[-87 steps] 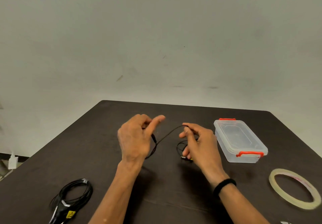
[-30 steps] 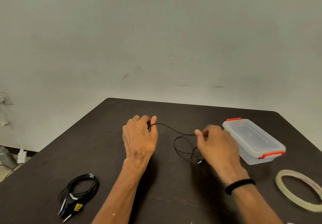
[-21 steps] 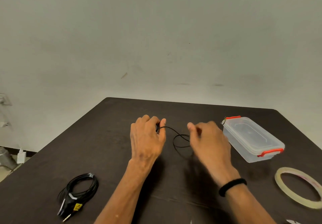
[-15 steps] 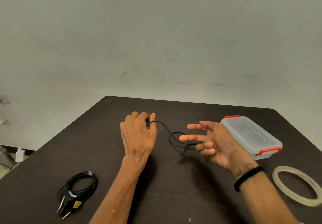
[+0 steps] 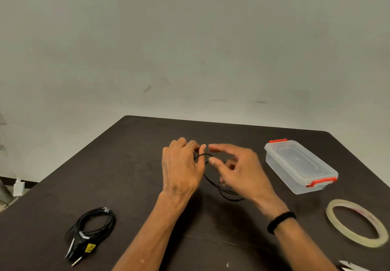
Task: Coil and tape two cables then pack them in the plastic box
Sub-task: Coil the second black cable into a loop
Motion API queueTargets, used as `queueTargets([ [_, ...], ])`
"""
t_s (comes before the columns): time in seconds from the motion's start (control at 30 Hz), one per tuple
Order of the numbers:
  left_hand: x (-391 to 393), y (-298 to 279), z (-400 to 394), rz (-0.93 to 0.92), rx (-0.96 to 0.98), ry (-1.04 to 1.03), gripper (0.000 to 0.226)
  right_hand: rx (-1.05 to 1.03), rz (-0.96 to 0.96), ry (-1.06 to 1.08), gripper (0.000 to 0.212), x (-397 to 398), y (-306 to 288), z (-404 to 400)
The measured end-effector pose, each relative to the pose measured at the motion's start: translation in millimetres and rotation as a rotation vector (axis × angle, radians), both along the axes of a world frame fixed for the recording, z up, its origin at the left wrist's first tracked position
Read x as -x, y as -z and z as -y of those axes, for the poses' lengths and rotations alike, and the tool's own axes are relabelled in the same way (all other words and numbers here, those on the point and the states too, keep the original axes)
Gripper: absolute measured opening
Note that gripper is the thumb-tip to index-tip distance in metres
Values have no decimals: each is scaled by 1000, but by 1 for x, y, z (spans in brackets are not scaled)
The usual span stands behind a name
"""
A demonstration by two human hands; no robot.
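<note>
At the middle of the table (image 5: 130, 165), between my two hands: one thin black cable (image 5: 219, 187), partly looped. Its upper bend arcs from my left hand (image 5: 181, 169) toward my right hand (image 5: 238, 171); the slack loops trail down toward the near edge, lying under the right palm and showing again just below it. The loops run long roughly from the far-left down to the near-right.

Left hand: fingers curled, gripping the gathered turns at the fingertips; it is the anchor and holds the coil. Right hand: thumb and forefinger held a little apart beside the arc, other fingers loosely curled. I cannot tell whether it pinches the cable or only hovers at it; the frame is blurred there. I judge the next wrap falls to the right hand, which lies nearer the slack.

Toward the near left corner: second cable (image 5: 92, 228), black, already bundled, with a yellow tag and plug ends pointing at the near edge. A pale band near its top may be tape; I cannot be sure.

Toward the right edge: plastic box (image 5: 299, 165), clear, lid on, red clasps at both short ends, long axis running far-left to near-right. Nearer than it: tape roll (image 5: 331, 220), lying flat.

Near right corner: a pale pointed item, cut off by the frame, unidentified. The free plug of the thin cable is hidden.
</note>
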State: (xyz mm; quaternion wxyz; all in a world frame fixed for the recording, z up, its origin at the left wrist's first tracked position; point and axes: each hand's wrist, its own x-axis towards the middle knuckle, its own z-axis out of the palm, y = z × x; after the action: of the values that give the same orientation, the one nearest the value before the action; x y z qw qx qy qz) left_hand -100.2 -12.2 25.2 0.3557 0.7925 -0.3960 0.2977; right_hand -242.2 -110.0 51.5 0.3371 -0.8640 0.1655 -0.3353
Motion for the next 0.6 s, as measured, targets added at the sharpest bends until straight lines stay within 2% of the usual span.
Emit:
queueTargets([
  [0.07,2,1,0,-14,-23,33,22,-64,9,-62,27,-6,5,-10],
  [0.13,-1,0,-2,-70,-26,80,19,-120,52,-36,23,-10,9,-12],
  [0.3,-12,-12,-8,-296,-72,336,32,-189,141,226,16,-7,14,6],
  [0.37,-13,-16,-12,-379,-51,401,28,-237,168,306,14,-4,14,11],
  [0.47,-20,-17,-14,-471,46,324,10,-242,184,352,12,-2,15,15],
  [0.6,-28,-16,-15,-586,220,183,17,-194,151,348,12,-5,21,14],
])
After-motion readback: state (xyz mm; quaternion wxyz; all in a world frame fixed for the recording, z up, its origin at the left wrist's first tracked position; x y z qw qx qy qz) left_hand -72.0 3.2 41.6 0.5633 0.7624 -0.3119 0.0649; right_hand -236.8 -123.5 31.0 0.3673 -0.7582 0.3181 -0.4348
